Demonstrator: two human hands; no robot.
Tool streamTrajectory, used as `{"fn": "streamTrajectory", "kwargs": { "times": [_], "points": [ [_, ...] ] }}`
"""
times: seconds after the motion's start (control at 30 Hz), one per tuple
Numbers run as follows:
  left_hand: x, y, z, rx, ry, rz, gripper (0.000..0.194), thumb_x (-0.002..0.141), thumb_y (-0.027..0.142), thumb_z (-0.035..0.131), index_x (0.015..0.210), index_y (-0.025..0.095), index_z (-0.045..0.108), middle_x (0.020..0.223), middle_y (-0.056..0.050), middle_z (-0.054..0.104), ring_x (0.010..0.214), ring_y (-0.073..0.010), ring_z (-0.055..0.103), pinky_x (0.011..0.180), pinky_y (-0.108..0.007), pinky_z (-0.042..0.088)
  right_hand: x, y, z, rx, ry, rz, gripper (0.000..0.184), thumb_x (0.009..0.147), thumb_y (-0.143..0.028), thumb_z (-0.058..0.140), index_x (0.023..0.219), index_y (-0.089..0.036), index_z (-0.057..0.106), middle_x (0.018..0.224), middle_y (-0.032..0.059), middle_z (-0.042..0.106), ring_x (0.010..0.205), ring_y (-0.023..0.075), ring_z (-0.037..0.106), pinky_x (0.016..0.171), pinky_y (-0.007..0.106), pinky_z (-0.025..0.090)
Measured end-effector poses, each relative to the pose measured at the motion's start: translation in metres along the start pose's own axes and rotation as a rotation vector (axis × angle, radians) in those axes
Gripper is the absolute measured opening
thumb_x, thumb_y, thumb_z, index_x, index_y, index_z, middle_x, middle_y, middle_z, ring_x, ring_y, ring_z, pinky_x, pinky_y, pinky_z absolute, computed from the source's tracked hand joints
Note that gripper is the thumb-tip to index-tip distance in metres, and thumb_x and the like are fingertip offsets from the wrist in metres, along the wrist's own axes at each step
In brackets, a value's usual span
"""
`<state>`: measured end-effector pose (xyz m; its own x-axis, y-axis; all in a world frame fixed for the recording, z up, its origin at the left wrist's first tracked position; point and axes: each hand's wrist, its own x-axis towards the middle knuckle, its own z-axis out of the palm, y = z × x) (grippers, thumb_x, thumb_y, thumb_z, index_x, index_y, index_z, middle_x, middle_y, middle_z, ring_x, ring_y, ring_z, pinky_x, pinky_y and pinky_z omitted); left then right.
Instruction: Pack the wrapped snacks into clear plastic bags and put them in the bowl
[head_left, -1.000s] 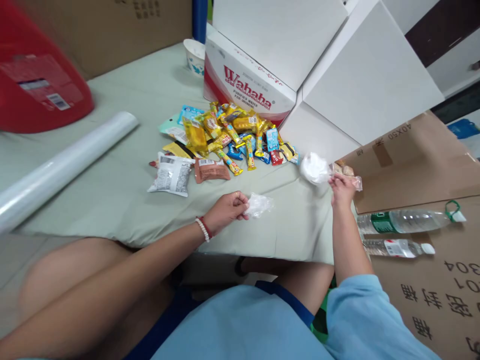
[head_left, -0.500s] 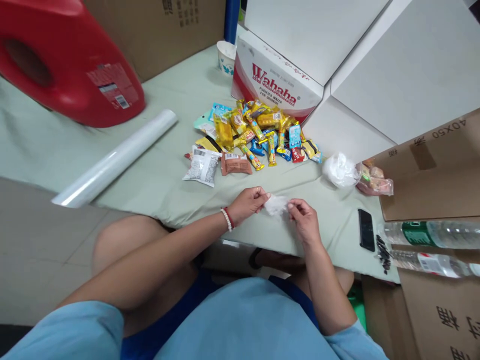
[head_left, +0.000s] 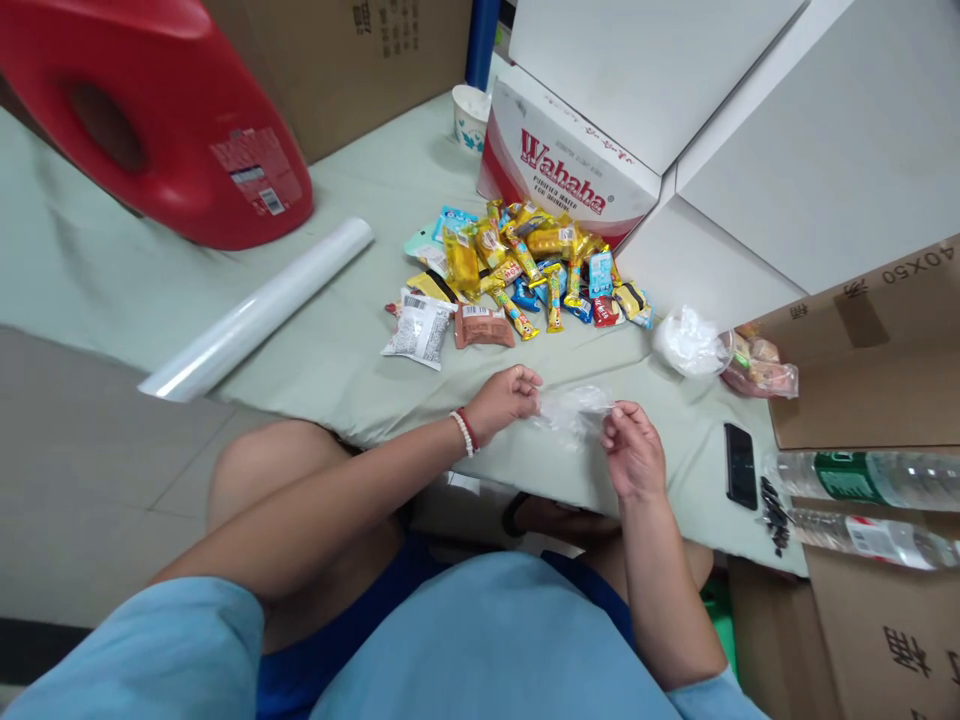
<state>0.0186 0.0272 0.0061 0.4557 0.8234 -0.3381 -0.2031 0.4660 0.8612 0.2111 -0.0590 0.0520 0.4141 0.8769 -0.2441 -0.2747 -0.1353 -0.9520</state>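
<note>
Between left hand (head_left: 510, 403) and right hand (head_left: 635, 452) — clear plastic (head_left: 574, 410) stretches.

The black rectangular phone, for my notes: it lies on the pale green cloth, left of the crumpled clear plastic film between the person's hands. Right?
Not left: the head view shows the black phone to the right of the clear film between the left hand and right hand.

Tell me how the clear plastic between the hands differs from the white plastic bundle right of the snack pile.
The clear plastic is held between the left hand and the right hand; the white plastic bundle rests on the table, untouched. The clear plastic is see-through and drawn out; the white plastic bundle looks denser and bunched up. Both look crumpled.
</note>
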Motion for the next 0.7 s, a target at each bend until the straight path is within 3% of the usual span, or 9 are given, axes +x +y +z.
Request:
{"fn": "streamTrajectory", "kwargs": {
  "times": [0.1, 0.27, 0.37, 0.47, 0.53, 0.6, 0.7],
  "points": [
    [0.000, 0.009, -0.004, -0.021, 0.004, 0.014, 0.017, 0.071, 0.022, 0.073, 0.081, 0.015, 0.061, 0.063, 0.004, 0.055, 0.052, -0.0065, 0.046, 0.052, -0.020, 0.035, 0.003, -0.011, -0.017, 0.096, -0.027, 0.108, 0.031, 0.065, -0.030, 0.091, 0.080, -0.020, 0.065, 0.068, -0.0051, 0.053, 0.053, 0.0049, 0.038, 0.044, 0.014, 0.031],
    [0.000, 0.020, -0.006, -0.035, -0.045, 0.062, 0.027, 0.075, 0.037, 0.074, 0.074, 0.017, 0.056, 0.059, 0.006, 0.047, 0.050, -0.0058, 0.039, 0.049, -0.020, 0.028, 0.000, -0.006, -0.036, 0.103, 0.018, 0.119, 0.035, 0.066, -0.030, 0.092, 0.083, -0.019, 0.064, 0.070, -0.0049, 0.058, 0.048, 0.0020, 0.033, 0.040, 0.011, 0.029],
    [0.000, 0.020, -0.005, 0.055, -0.006, 0.196, 0.029, 0.076, 0.042, 0.074, 0.079, 0.018, 0.059, 0.065, 0.005, 0.051, 0.056, -0.0078, 0.044, 0.052, -0.020, 0.033, -0.003, -0.002, -0.035, 0.064, 0.108, 0.076, 0.046, 0.068, -0.052, 0.090, 0.094, -0.022, 0.067, 0.080, -0.0012, 0.067, 0.056, 0.0060, 0.050, 0.044, 0.014, 0.041],
    [-0.002, 0.016, -0.002, 0.210, -0.055, 0.307, 0.027, 0.081, 0.043, 0.069, 0.082, 0.017, 0.062, 0.069, 0.003, 0.055, 0.061, -0.0098, 0.048, 0.056, -0.022, 0.038, -0.003, 0.002, -0.025, 0.049, 0.054, 0.125, 0.067, 0.073, -0.077, 0.073, 0.115, -0.025, 0.065, 0.097, 0.0053, 0.073, 0.081, 0.0173, 0.067, 0.059, 0.028, 0.058],
    [-0.003, 0.011, -0.001, 0.316, -0.107, 0.365, 0.024, 0.085, 0.041, 0.065, 0.083, 0.017, 0.064, 0.072, 0.002, 0.057, 0.064, -0.0110, 0.051, 0.059, -0.023, 0.040, 0.001, 0.006, -0.017, 0.005, 0.017, 0.127, 0.067, 0.072, -0.070, 0.078, 0.121, -0.027, 0.063, 0.099, 0.0045, 0.073, 0.087, 0.0199, 0.068, 0.065, 0.032, 0.059],
    [-0.004, 0.007, -0.001, 0.414, -0.085, 0.417, 0.016, 0.086, 0.034, 0.063, 0.085, 0.018, 0.066, 0.079, 0.000, 0.060, 0.069, -0.0126, 0.054, 0.062, -0.025, 0.043, 0.007, 0.011, -0.010, -0.052, 0.037, 0.088, 0.059, 0.066, -0.051, 0.090, 0.113, -0.026, 0.065, 0.089, 0.0003, 0.072, 0.079, 0.0168, 0.065, 0.062, 0.027, 0.055],
    [-0.004, 0.006, -0.003, 0.558, 0.139, 0.505, 0.013, 0.079, 0.019, 0.065, 0.091, 0.019, 0.066, 0.095, -0.004, 0.062, 0.081, -0.0164, 0.059, 0.073, -0.029, 0.049, 0.016, 0.018, -0.004, -0.053, 0.074, 0.026, 0.046, 0.059, -0.035, 0.094, 0.094, -0.021, 0.067, 0.078, -0.0032, 0.065, 0.068, 0.0111, 0.057, 0.057, 0.021, 0.046]
  ]
}}
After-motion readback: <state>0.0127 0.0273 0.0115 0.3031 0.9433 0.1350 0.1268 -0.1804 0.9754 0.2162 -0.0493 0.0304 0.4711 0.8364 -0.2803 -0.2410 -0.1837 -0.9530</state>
